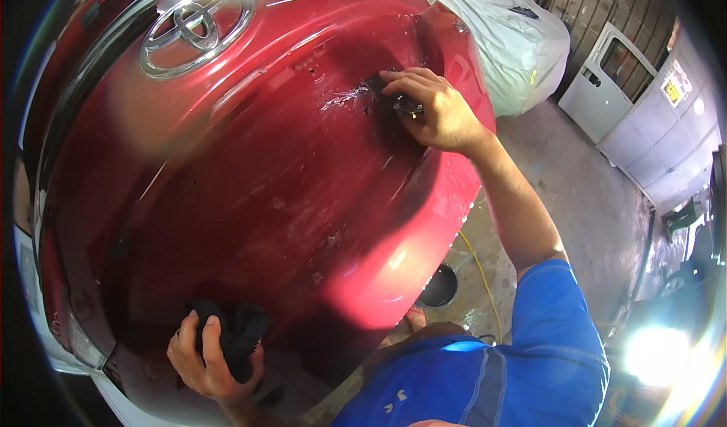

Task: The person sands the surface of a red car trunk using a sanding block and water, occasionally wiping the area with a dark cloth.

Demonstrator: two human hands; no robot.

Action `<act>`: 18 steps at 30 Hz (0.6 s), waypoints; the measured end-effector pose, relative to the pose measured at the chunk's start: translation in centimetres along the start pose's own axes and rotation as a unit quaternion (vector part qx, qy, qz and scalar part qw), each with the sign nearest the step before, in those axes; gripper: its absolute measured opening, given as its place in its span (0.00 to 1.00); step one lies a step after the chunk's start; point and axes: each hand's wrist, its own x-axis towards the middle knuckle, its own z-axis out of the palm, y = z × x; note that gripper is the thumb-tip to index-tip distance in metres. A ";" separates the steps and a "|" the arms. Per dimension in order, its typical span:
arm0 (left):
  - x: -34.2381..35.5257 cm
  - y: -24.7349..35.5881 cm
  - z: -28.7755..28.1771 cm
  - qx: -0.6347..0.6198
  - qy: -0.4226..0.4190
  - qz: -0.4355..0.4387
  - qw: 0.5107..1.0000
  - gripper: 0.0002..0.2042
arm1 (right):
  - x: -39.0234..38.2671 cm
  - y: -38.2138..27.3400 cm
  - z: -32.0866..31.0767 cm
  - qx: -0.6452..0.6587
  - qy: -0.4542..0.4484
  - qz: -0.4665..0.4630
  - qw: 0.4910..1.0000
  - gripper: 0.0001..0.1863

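Black bucket point(439, 286) and yellow cord point(482, 277) sit beyond the red panel point(257, 200), which gleams, pale-streaked. Left fingers point(213, 339) clamp a black cloth point(238, 345); right fingers point(413, 82) grip a dark object point(407, 104).

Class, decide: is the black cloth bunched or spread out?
Bunched: the black cloth bulges in thick lumps, gripped in the left hand.

Red car panel point(250, 192), black cloth point(246, 330), blue shirt point(553, 306)

The left hand point(210, 368) held a black cloth point(238, 335) over the red car point(250, 207). The right hand point(437, 111) held a dark thing point(407, 104) by a wet patch point(344, 99). A black bucket point(439, 285) stood below.
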 end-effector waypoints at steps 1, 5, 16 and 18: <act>0.0 0.0 0.1 0.000 0.001 0.001 1.000 0.27 | 0.3 0.1 -0.1 0.018 0.007 -0.004 1.000 0.19; -0.1 -0.1 0.0 0.000 0.000 0.002 1.000 0.28 | 0.8 -0.3 -0.5 0.013 -0.004 0.012 1.000 0.13; 0.4 -0.2 0.2 0.016 0.014 0.012 1.000 0.25 | 2.9 3.5 -0.5 -0.013 0.182 0.044 0.982 0.21; 0.0 -0.4 -0.1 0.003 -0.005 0.011 1.000 0.28 | 2.6 4.1 0.8 -0.062 0.128 -0.005 0.990 0.23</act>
